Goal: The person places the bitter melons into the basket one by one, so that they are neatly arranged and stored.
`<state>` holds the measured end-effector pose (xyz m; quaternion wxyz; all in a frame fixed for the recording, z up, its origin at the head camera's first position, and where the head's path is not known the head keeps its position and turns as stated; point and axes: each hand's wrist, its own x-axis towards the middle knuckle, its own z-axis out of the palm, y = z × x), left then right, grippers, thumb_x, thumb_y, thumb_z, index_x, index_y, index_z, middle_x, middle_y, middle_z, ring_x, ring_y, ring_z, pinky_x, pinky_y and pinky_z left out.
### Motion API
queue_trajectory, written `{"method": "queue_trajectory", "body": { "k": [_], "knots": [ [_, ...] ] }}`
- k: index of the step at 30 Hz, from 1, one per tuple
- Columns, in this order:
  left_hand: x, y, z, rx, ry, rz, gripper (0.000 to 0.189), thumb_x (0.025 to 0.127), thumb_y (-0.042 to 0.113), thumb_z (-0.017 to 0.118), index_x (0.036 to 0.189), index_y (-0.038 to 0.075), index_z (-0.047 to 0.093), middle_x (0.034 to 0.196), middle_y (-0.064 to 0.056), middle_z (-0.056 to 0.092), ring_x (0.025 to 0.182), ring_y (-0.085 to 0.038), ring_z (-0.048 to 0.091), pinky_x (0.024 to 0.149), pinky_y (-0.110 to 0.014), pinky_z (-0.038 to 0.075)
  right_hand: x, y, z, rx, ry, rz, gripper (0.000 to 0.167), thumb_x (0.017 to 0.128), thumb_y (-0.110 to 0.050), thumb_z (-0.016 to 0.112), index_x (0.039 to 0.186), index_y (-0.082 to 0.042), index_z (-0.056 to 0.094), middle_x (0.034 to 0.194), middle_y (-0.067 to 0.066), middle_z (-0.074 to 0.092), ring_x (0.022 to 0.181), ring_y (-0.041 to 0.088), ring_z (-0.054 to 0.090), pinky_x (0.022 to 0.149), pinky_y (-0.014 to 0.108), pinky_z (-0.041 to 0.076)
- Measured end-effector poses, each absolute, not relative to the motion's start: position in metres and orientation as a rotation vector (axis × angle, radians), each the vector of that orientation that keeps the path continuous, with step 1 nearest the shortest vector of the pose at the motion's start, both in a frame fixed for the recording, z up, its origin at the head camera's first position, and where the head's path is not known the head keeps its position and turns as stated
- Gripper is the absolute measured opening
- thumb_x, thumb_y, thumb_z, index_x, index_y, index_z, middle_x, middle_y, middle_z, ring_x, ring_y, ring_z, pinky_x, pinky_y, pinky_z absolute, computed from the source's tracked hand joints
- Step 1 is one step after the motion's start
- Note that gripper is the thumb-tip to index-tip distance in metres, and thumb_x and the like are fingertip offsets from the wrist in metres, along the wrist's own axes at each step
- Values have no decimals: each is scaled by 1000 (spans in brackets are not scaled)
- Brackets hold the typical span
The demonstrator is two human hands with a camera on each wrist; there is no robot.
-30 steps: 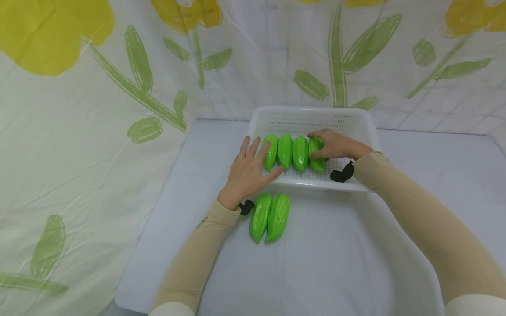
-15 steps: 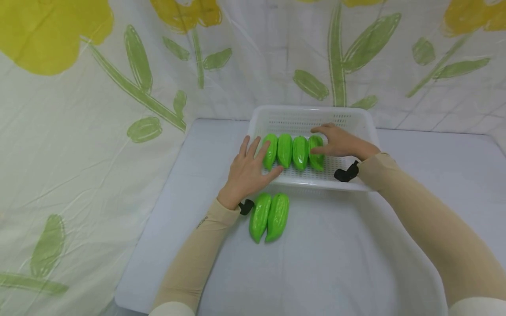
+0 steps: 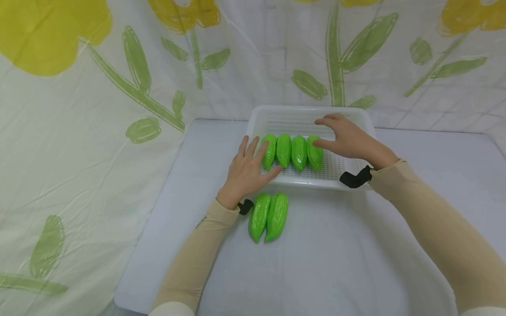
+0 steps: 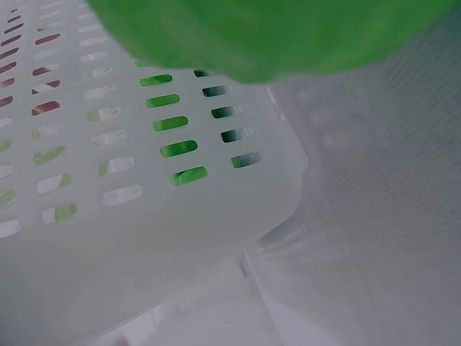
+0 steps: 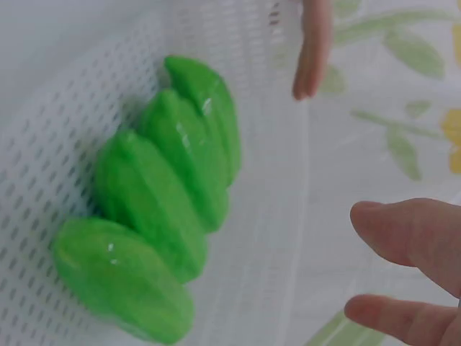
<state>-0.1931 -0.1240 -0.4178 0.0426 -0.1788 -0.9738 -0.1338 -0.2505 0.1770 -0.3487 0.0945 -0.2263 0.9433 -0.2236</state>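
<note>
Several glossy green, ridged pieces, shaped like bitter melons (image 3: pixel 299 153), lie side by side in a white plastic basket (image 3: pixel 300 182). The right wrist view shows the same row of green melons (image 5: pixel 155 202) from close by. My right hand (image 3: pixel 349 138) hovers over the basket's right half, fingers and thumb spread, holding nothing; its thumb overlaps the rightmost melon in the head view. My left hand (image 3: pixel 246 173) lies across the basket's left front corner with fingers fanned out. Two more green melons (image 3: pixel 269 217) rest on the table in front of the basket.
The white-covered table (image 3: pixel 336 254) bears the basket near its back edge. Behind hangs a curtain (image 3: pixel 257 66) with yellow flowers and green leaves. Small black wrist devices (image 3: pixel 356 177) sit on both forearms. In the left wrist view, the slotted basket wall (image 4: pixel 166 223) fills much of the frame.
My right hand has let go of the rightmost melon, then lifted and drawn back to the right with its fingers spread. The left hand and the melons stay where they were.
</note>
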Motion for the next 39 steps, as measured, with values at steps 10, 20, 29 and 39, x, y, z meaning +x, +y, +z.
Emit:
{"method": "queue_trajectory", "body": {
  "k": [10, 20, 29, 39],
  "knots": [
    [-194, -124, -418, -540, -2989, -406, 87, 98, 69, 52, 165, 16, 32, 171, -17, 27, 161, -42, 9, 117, -60, 41, -192, 169, -339, -806, 2907, -832, 60, 98, -29, 74, 149, -3, 55, 159, 24, 37, 85, 28, 71, 75, 43, 61],
    [-194, -124, -418, -538, -2988, -410, 88, 98, 69, 52, 165, 16, 33, 171, -17, 27, 161, -42, 9, 116, -60, 42, -138, 153, -353, -969, 3018, -935, 54, 94, -20, 80, 141, -1, 61, 146, 20, 53, 90, 26, 69, 69, 38, 61],
    [-197, -124, -419, -539, -2981, -396, 88, 98, 71, 51, 165, 16, 33, 171, -16, 27, 162, -41, 9, 118, -58, 41, -100, 131, -372, -1147, 3035, -1004, 57, 87, -18, 85, 139, -6, 64, 141, 14, 58, 74, 12, 64, 62, 28, 58],
    [-196, -124, -420, -546, -2964, -389, 88, 98, 70, 53, 164, 15, 34, 170, -17, 29, 161, -42, 11, 116, -58, 43, -77, 114, -406, -1342, 3008, -1043, 55, 87, -23, 85, 136, -6, 66, 136, 15, 63, 97, 22, 72, 69, 33, 59]
  ]
}}
